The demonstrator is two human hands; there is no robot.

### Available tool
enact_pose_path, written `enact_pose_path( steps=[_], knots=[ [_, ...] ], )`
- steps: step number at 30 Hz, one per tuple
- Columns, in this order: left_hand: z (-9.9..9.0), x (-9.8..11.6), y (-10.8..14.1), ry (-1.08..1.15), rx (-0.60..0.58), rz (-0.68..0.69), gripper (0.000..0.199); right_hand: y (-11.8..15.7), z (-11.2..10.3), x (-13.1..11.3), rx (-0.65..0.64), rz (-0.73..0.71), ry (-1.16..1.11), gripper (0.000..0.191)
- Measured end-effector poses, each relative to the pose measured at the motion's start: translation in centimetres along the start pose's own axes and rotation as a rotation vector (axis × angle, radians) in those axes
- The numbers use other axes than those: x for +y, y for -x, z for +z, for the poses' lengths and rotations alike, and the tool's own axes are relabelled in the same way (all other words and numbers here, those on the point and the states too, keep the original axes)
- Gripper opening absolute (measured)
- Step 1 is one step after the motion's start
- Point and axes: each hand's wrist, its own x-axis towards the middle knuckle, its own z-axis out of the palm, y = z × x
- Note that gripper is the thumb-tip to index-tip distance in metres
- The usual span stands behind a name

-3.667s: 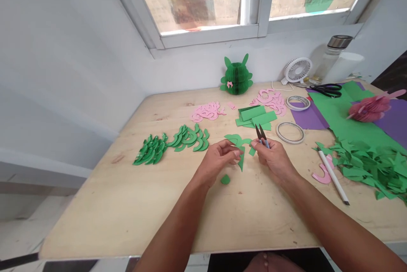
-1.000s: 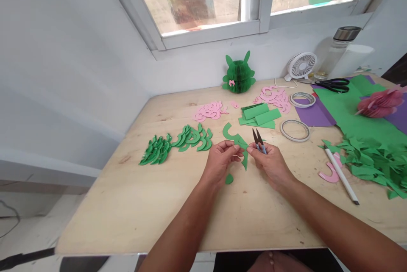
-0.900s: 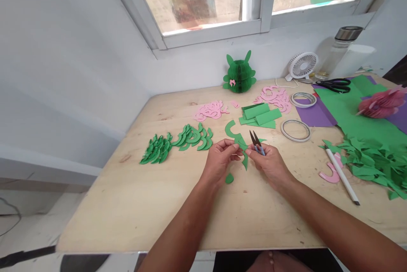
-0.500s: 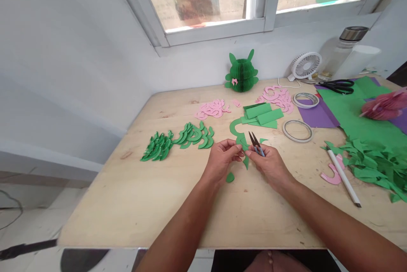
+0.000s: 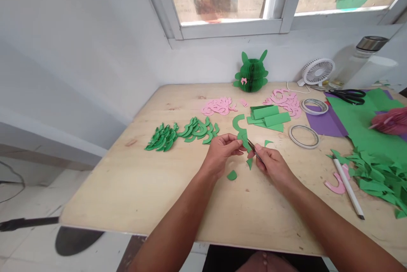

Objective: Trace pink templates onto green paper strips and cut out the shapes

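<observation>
Cutout piles left of snips, tape rolls right, paper figure behind

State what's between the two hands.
Head view: the green paper cutout, pinched by the left hand, and the small scissors, in the right hand; a green tip shows below.

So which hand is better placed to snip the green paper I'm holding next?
Probably your right hand: it holds the small scissors, their blades right by the green paper, while your left hand is occupied pinching that paper.
</observation>
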Motion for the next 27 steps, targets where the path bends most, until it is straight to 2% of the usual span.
enact_pose_path(
  steps=[27],
  knots=[
    [0.03, -0.15, -0.21, 0.074, -0.016, -0.004, 0.025, -0.08, 0.19, 0.19, -0.008, -0.008, 0.033, 0.057]
  ],
)
